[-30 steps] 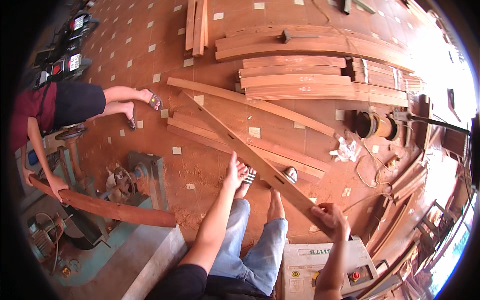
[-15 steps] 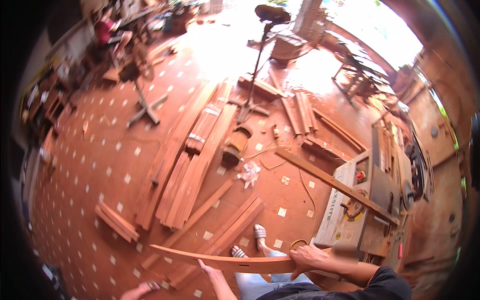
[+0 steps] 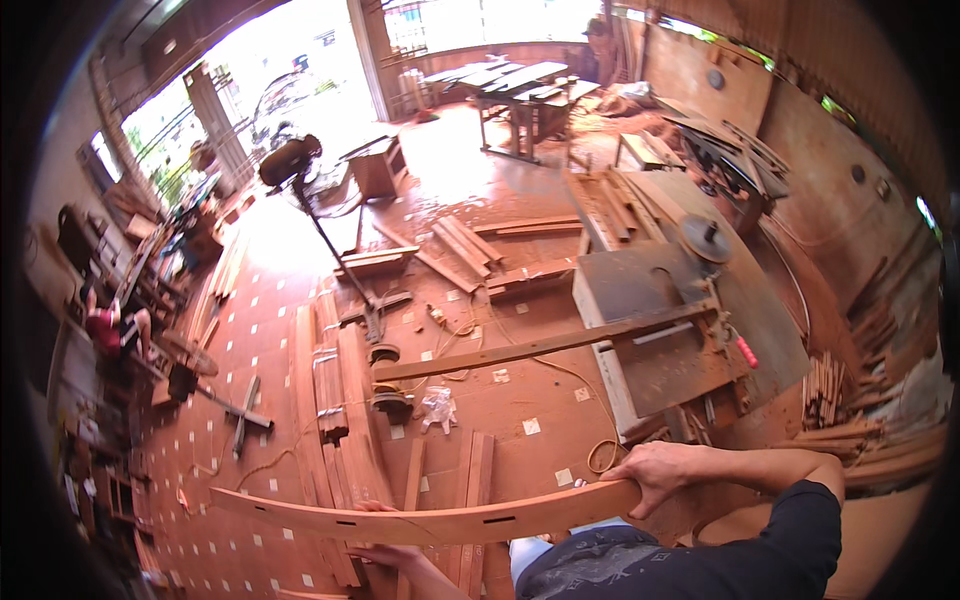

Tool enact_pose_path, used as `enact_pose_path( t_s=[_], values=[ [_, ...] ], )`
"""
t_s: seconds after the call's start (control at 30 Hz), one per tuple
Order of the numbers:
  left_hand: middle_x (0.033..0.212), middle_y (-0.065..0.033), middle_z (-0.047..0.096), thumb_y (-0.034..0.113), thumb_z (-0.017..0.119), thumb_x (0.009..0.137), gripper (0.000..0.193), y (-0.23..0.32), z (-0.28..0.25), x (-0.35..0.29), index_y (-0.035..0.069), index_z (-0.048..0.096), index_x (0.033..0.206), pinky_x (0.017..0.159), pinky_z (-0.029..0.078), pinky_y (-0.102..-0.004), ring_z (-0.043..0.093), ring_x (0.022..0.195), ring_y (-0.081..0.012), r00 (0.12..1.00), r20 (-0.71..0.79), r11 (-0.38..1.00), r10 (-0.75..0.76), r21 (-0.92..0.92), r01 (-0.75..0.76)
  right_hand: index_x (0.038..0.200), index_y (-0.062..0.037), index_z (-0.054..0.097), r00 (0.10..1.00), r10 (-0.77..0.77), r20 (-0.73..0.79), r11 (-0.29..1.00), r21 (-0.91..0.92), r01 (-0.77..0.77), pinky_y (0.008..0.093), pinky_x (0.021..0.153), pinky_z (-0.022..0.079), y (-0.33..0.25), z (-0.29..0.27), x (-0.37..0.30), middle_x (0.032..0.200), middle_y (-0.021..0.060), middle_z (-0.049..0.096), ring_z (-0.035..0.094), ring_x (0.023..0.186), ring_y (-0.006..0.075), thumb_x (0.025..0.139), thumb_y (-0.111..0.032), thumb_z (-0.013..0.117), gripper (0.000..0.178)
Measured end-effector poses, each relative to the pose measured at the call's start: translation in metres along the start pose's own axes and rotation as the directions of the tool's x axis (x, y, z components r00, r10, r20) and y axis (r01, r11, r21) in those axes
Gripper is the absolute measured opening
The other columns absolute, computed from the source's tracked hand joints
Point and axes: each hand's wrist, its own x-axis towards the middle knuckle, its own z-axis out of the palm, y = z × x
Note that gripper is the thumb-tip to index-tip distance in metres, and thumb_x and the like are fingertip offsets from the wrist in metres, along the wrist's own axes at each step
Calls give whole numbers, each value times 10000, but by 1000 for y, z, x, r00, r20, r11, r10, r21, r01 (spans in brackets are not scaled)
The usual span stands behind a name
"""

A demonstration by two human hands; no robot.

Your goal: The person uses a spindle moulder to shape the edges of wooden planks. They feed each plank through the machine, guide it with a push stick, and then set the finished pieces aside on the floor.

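While the right hand (image 3: 655, 472) pinches the 3-slot board (image 3: 440, 526) at right, the left hand (image 3: 396, 557) fingers both edges, thumb opposed; pale shirt print (image 3: 600, 568) unreadable.

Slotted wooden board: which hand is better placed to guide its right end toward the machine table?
Probably the right hand: it grips the right end of the slotted wooden board, nearest the machine table. The left hand holds it farther left, away from that table.

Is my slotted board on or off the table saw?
Off: your left hand and right hand hold the slotted board clear of the table saw.
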Motion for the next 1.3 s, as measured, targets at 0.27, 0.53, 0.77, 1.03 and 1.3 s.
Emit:
enact_pose_path(
  t_s=[0.27, 0.53, 0.77, 1.03, 1.3],
  values=[
    [1247, -57, 660, 739, 647, 946, 727, -118, 59, 36, 110, 652, 1311, 931, 549, -403, 627, 1063, -212, 940, 300, 974, -164, 200, 106, 1231, -133, 737, 858, 144, -493, 981, -41, -188, 462, 947, 574, 117, 36, -117, 1166, 125, 748, 712, 1122, 338, 726, -432, 890, 607],
    [1236, -67, 664, 746, 646, 940, 790, -161, 93, 25, 88, 611, 1376, 988, 550, -468, 626, 1097, -276, 926, 318, 905, -203, 421, 54, 1155, -71, 706, 229, 516, -825, 629, 184, -756, 455, 950, 562, 168, 61, -262, 1161, 121, 732, 705, 1105, 323, 803, -318, 879, 463],
    [1487, -94, 623, 840, 584, 894, 892, -231, 133, 19, 228, 547, 1542, 1114, 474, -713, 613, 1322, -385, 979, 165, 750, 118, 632, -197, 1421, 4, 605, 409, -79, -909, 949, -194, -250, 537, 1259, 333, 94, -5, -108, 1501, 212, 597, 535, 1449, 339, 918, -343, 746, 627],
    [1362, -87, 706, 720, 436, 1055, 716, -265, 234, 25, 149, 610, 1452, 1114, 504, -558, 660, 1256, -309, 876, 481, 869, -47, 452, -202, 1300, 19, 674, 183, -385, -905, 799, -426, -425, 508, 1064, 535, 106, -89, 10, 1236, 200, 705, 694, 1130, 346, 944, -190, 628, 415],
    [1282, -151, 710, 521, 633, 960, 628, -277, 340, 51, 86, 618, 1413, 1024, 536, -531, 686, 1164, -367, 671, 731, 46, -121, 680, -732, 1219, -70, 760, -28, -359, -933, 898, -338, -281, 513, 1003, 591, 168, -181, 45, 1168, 173, 765, 754, 1060, 344, 930, -237, 650, 352]
  ],
)
